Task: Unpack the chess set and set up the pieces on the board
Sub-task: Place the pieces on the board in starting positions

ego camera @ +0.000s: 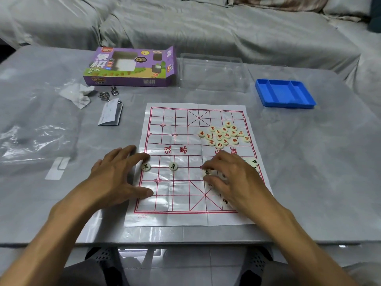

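Right hand (233, 178) fingers pinch a piece (206, 172); board (191, 162) runs lengthwise away.

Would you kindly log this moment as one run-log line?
left hand: flat on board edge, touching a black piece | right hand: grips piece | red pieces: heaped, unplaced

- There is one view only: the camera sits on my head and looks forward and down across the table (61, 124).
- The wide-angle lens bends the table's near edge and the sofa (206, 27) behind it.
- The paper board (185, 182) lies near the centre of the frame, close below me.
- My left hand (117, 176) and right hand (233, 178) enter from the bottom corners, forearms in near view.
- At the bottom edge, the view reaches my knees under the table.
- The far limit of the view is the sofa.
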`<state>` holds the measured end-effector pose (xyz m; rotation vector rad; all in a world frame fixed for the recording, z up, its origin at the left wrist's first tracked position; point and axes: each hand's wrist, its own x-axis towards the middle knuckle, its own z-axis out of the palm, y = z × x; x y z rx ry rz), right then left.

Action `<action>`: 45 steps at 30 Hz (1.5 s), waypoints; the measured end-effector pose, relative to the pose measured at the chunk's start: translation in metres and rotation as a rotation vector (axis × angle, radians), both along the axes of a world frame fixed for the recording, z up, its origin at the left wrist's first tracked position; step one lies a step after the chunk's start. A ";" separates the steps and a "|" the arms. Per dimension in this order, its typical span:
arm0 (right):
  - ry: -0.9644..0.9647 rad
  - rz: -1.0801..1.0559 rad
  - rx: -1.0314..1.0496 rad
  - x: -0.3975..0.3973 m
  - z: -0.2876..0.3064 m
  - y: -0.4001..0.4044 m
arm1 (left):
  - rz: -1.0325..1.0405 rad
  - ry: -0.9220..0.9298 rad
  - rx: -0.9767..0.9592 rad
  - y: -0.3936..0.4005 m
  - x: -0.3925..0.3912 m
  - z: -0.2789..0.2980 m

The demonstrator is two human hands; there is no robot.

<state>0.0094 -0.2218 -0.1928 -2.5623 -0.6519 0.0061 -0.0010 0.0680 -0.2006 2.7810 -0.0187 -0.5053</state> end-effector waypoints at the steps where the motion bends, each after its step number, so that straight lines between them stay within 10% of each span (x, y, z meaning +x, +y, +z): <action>1: -0.008 -0.050 0.007 0.005 -0.001 0.002 | -0.002 -0.003 -0.004 0.001 -0.001 -0.001; 36: 0.069 -0.298 -0.170 0.034 0.020 -0.045 | -0.025 -0.008 0.033 0.008 -0.002 -0.008; 45: 0.063 -0.065 -0.344 0.021 0.000 -0.052 | -0.042 -0.017 0.066 0.007 0.000 -0.009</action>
